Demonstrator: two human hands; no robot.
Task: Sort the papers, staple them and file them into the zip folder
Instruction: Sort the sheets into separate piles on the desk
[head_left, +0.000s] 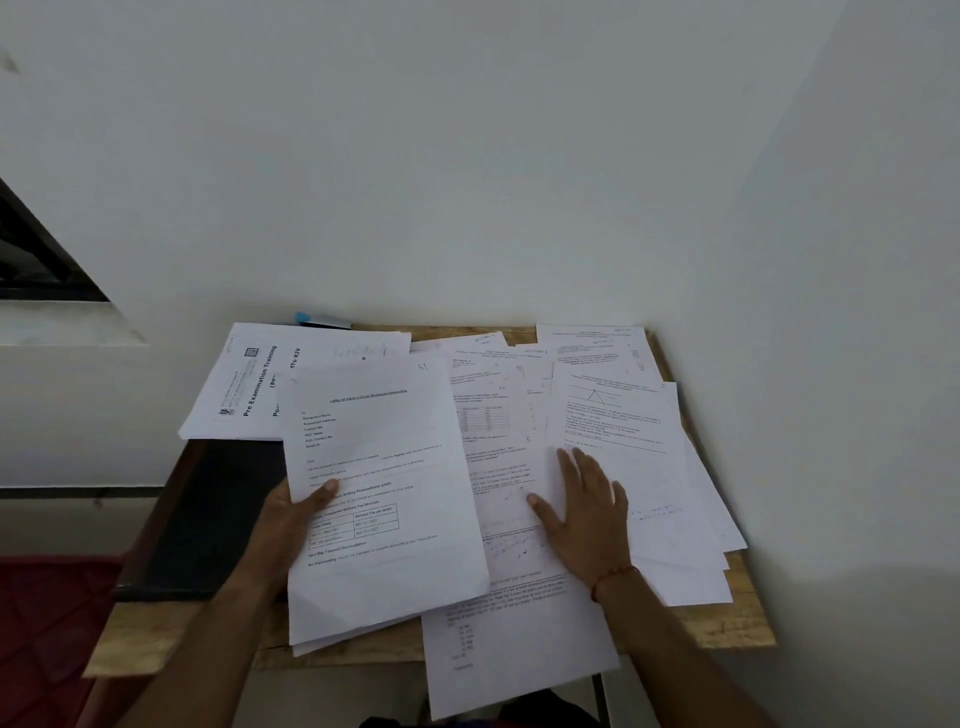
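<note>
White wall (467, 156): plain, it fills the upper half of the view and meets a side wall at the right. A dark window opening (36, 260) sits at the left edge.

Bench (748, 623): pale wooden top, pushed into the corner, mostly covered.

Loose papers (519, 415): printed white sheets, overlapping and fanned across the middle and right of the bench. Several carry handwritten marks, and one sheet hangs over the near edge.

Dark flat item (218, 519): black, lying on the left part of the bench, partly under the sheets. Whether it is the zip folder cannot be told.

Red patterned fabric (47, 623): lower left, beside and below the bench.

Sheaf (379, 493): several sheets held together, lifted above the spread. The top page is a printed letter with a small table.

Booklet (244, 384): far left of the bench, lying sideways, its cover reading "Pre Examination Training".

Left hand (296, 514): grips the left edge of the sheaf, thumb on top and fingers beneath.

Right hand (587, 514): palm down, fingers straight and spread, pressing on the loose papers right of the sheaf.

Blue-and-white object (322, 319): against the wall behind the booklet, too hidden to identify.

Red thread band (615, 574): around the right wrist.
</note>
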